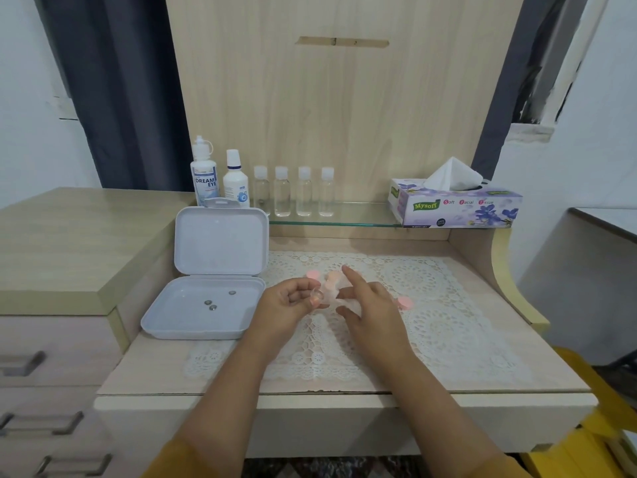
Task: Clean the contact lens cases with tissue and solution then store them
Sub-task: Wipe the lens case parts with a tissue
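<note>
Near the middle of the frame, the left hand (287,305) pinched a clear lens case (316,298); the right hand (365,305), index finger straight, held tissue (336,291) against it. Small and slippery, the case might drop.

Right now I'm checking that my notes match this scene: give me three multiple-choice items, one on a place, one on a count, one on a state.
1. Where is the tissue box?
A. right end of the glass shelf
B. inside the white box
C. on the lace mat

2. How many small clear bottles stand in a row?
A. two
B. four
C. six

3. The white storage box is:
A. shut
B. open, lid up
C. upside down

Answers: 1 A, it sits at the shelf's right end. 2 B, four capped bottles show. 3 B, its lid stands raised.
</note>
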Motion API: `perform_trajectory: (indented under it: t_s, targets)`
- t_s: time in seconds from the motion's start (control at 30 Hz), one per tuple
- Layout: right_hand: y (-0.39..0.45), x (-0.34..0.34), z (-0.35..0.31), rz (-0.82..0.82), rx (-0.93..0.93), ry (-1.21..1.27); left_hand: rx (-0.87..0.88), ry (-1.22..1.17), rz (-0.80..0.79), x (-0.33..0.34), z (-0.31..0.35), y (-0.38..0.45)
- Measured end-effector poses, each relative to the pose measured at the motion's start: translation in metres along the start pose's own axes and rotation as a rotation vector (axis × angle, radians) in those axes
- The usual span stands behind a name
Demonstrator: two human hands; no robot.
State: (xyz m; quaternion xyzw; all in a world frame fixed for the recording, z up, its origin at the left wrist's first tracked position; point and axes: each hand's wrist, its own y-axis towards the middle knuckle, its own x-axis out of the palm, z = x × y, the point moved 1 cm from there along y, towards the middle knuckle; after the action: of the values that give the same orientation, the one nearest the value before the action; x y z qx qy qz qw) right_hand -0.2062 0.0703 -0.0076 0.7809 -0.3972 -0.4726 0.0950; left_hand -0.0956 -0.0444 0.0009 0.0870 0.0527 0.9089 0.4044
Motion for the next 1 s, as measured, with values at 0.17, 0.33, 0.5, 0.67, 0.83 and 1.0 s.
perform_trajectory:
  t_s: [0.17,0.33,0.5,0.67,0.83,1.0]
  targets:
    - [0.001,0.003,0.002,-0.013,-0.022,-0.099,0.002,0.043,-0.037,0.000,0.001,-0.002]
    - [0.000,0.003,0.000,-0.028,-0.100,-0.048,0.008,0.065,-0.039,0.000,0.000,-0.002]
    - [0.000,0.011,0.007,0.075,-0.250,-0.124,0.013,0.055,-0.025,0.001,0.000,-0.001]
    - [0.000,0.008,0.004,0.186,-0.227,-0.100,0.016,0.024,0.009,0.000,-0.002,0.001]
    - [-0.003,0.007,0.001,0.100,-0.125,-0.006,0.012,0.028,0.036,0.000,-0.003,0.003]
    - [-0.001,-0.001,0.001,0.239,-0.009,0.122,-0.015,0.058,0.030,0.001,-0.003,0.001]
